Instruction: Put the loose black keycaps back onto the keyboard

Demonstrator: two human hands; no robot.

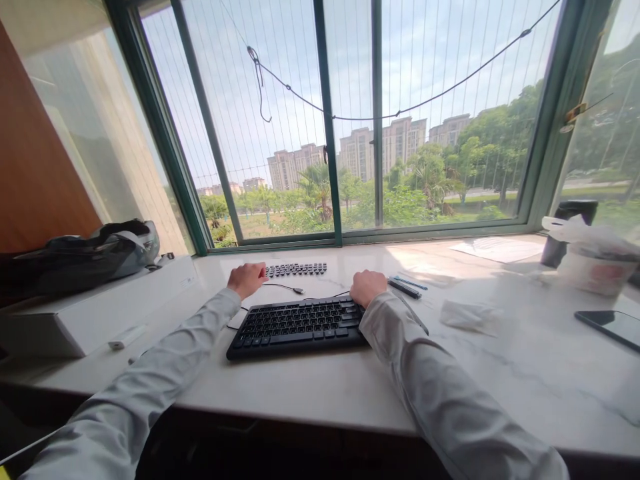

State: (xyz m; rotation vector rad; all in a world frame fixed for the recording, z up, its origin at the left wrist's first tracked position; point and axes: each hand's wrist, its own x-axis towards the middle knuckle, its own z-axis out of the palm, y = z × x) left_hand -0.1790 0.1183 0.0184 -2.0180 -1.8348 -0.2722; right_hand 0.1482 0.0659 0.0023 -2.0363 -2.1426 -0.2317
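A black keyboard (300,327) lies on the white marble-patterned surface in front of me; most of its main key area shows bare switch sockets, with keycaps along the bottom row and at the right. Behind it, loose black keycaps (296,269) are laid out in rows. My left hand (247,280) is at the left end of those rows, its fingers curled together; whatever they pinch is too small to make out. My right hand (369,287) is closed over the keyboard's back right corner, its fingertips hidden. A cable with a plug (299,291) lies between keyboard and keycaps.
Right of my right hand lie a dark pen-like tool (404,288), a thin blue stick (411,283) and a crumpled clear bag (470,316). Farther right are a phone (613,327) and a bagged tub (597,263). A white box (55,327) carries a black bag (80,257) at left.
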